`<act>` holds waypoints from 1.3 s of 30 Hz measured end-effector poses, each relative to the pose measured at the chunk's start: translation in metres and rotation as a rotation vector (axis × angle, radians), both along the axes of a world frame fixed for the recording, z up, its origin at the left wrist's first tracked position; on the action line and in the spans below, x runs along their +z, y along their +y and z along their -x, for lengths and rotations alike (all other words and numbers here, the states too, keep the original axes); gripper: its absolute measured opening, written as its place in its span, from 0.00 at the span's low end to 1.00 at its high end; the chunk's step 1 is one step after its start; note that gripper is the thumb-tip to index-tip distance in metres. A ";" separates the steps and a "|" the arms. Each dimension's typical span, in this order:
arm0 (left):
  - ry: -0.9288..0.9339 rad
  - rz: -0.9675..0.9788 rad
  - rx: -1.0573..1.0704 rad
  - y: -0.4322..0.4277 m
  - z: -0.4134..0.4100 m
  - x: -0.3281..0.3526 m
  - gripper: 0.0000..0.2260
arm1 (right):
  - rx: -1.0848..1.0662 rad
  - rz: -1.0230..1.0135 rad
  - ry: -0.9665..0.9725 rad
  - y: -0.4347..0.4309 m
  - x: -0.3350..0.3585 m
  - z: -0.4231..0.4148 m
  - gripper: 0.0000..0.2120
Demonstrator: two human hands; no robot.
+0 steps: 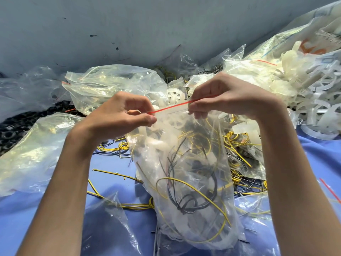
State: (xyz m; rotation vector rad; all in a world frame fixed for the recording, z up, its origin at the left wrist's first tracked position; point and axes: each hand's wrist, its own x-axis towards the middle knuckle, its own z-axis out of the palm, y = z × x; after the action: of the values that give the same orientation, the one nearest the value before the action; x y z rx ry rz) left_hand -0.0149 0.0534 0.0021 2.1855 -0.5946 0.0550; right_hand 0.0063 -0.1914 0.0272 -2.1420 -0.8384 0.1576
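Observation:
A clear zip bag (191,182) hangs in the middle of the view, filled with yellow and black wires and white plastic parts. Its top edge carries a red zip strip (171,107). My left hand (120,115) pinches the left end of that strip between thumb and fingers. My right hand (225,95) pinches the right end, holding the strip taut between the two hands. The bag's bottom hangs down to the blue table cover (110,170).
Loose yellow wires (118,146) lie on the blue cover. More clear bags (110,84) are piled behind and to the left (33,154). White plastic wheels and parts (304,93) heap at the right. Black rings (16,126) lie at the left. A grey wall (129,24) stands behind.

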 end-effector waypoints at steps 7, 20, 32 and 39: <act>-0.020 -0.002 -0.029 -0.010 0.001 -0.001 0.05 | 0.003 0.025 -0.033 0.008 0.000 0.001 0.04; -0.088 -0.032 -0.057 -0.020 0.005 0.003 0.04 | 0.034 0.072 -0.096 0.019 0.000 0.004 0.03; -0.100 -0.042 -0.038 -0.024 0.006 0.003 0.02 | 0.047 0.156 -0.143 0.029 -0.003 0.003 0.07; -0.181 -0.094 -0.038 -0.020 0.004 0.004 0.09 | 0.030 0.171 -0.195 0.031 -0.003 0.002 0.08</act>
State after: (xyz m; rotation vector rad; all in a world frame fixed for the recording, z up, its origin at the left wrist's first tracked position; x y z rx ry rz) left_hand -0.0190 0.0332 0.0059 2.2747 -0.7539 0.2100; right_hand 0.0038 -0.1600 0.0240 -2.3336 -1.0004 0.0365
